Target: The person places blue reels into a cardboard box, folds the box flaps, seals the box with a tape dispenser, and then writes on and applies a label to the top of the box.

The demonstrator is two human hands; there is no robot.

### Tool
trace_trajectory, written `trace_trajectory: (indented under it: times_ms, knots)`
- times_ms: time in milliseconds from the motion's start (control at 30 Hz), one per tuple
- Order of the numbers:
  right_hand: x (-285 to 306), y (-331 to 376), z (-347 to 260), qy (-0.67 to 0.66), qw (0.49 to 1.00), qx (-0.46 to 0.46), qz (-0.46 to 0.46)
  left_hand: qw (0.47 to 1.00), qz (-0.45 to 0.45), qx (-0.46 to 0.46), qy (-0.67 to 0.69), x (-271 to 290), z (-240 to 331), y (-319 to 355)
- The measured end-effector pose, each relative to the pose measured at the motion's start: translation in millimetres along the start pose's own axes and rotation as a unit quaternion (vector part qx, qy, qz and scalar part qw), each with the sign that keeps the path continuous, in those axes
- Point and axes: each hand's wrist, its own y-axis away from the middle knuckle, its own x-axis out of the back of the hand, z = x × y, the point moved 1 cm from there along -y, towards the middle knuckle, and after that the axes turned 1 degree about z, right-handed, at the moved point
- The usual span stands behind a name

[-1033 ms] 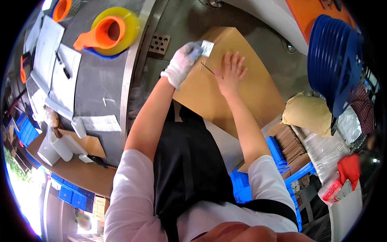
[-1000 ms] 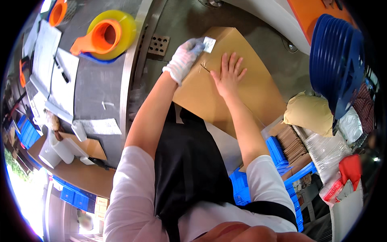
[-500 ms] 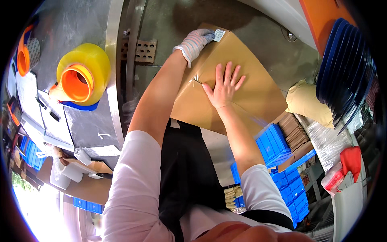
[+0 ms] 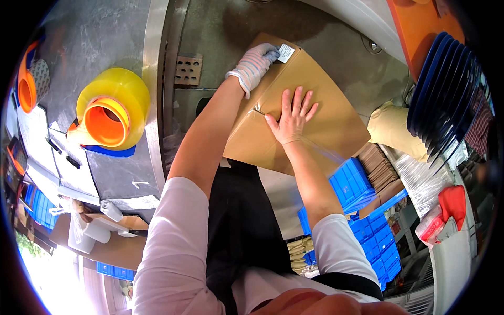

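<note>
A brown cardboard box [image 4: 325, 123], closed, is tilted in front of me, with a small white label [image 4: 285, 53] near its far corner. My left hand [image 4: 256, 65], in a striped knit glove, is closed at the far left edge of the box, its dark fingertips beside the label. Exactly what lies under those fingertips is hidden. Bare and flat, my right hand [image 4: 290, 118] rests on the box's broad face with fingers spread. A strip of clear tape [image 4: 256, 109] with a crumpled bit shows near my right thumb.
On the grey bench at left stands an orange tape dispenser [image 4: 107, 123] with a big yellow roll, near papers and a black pen [image 4: 65, 155]. To the right are dark blue stacked round items [image 4: 443, 92], a beige sack [image 4: 394, 128], blue crates [image 4: 352, 181] and a red cloth [image 4: 452, 203].
The view has shifted slightly. Both hands keep nearly the same places on the box, the left by the label and the right flat on the face.
</note>
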Motion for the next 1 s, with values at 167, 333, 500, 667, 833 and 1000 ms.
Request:
trace_trajectory:
  times_ms: [167, 333, 500, 667, 833, 1000]
  knots:
    - [-0.3, 1.6, 0.8, -0.007, 1.000, -0.006, -0.009, 1.000, -0.009, 0.013, -0.003, -2.2, 10.5, 2.2]
    - [0.0, -0.2, -1.2, -0.005, 1.000, -0.003, -0.002, 0.999, 0.000, 0.016, -0.031, -2.5, 12.4, 1.5]
    - [-0.9, -0.4, -0.6, -0.005, 1.000, -0.007, -0.001, 0.997, 0.010, -0.009, -0.071, -6.0, 11.2, -0.5]
    - [-0.9, 0.1, -1.1, -0.005, 1.000, -0.007, -0.003, 0.995, 0.027, -0.010, -0.091, -8.4, 11.8, 1.0]
    - [-1.0, -0.9, -1.8, -0.008, 1.000, -0.004, 0.003, 0.988, 0.041, -0.012, -0.150, -10.2, 17.6, 1.7]
    - [1.5, -0.4, 3.8, -0.003, 1.000, -0.009, 0.000, 0.954, 0.055, 0.159, -0.250, -25.0, 41.3, 6.8]
